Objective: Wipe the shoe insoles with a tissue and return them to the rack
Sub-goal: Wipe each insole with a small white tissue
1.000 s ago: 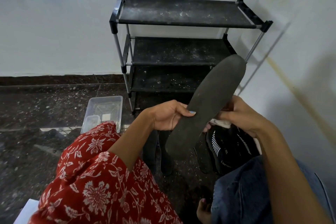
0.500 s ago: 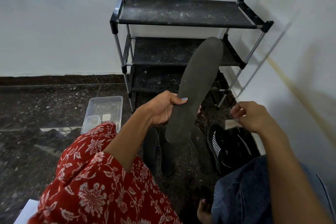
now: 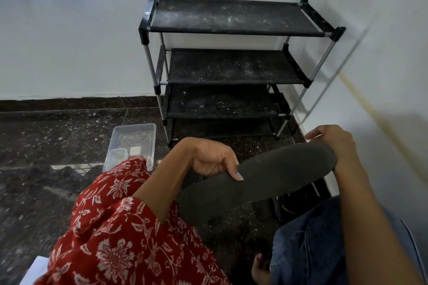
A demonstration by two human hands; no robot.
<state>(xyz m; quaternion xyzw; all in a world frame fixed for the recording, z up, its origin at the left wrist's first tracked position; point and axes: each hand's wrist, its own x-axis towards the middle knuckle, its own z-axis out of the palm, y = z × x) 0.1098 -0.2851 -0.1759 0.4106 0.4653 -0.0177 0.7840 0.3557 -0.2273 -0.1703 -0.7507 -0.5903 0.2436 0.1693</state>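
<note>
Nearest the camera, a red sleeve with a white flower print [image 3: 120, 233] and a blue denim knee [image 3: 324, 245] frame the view. Just beyond them the long, flat, dark grey foam insole [image 3: 257, 178] is held in the air above the floor, its long axis running nearly level from lower left to upper right, the rounded broader end toward the right and its matte, slightly fuzzy face toward the camera. The left hand [image 3: 213, 159] grips it near the middle, thumb curled over the front face and the fingers hidden behind. The right hand [image 3: 331, 141] sits at the insole's upper right end with fingers curled; whether it holds anything I cannot tell, as the insole covers its palm. Under the insole lie black shoes with white stripes [image 3: 298, 199] on the speckled dark stone floor [image 3: 46, 146]. Further left stands a clear plastic tub [image 3: 132, 143]. Farthest, against the white wall, the black four-tier rack with metal posts [image 3: 231, 65] shows dusty, white-flecked shelves.
</note>
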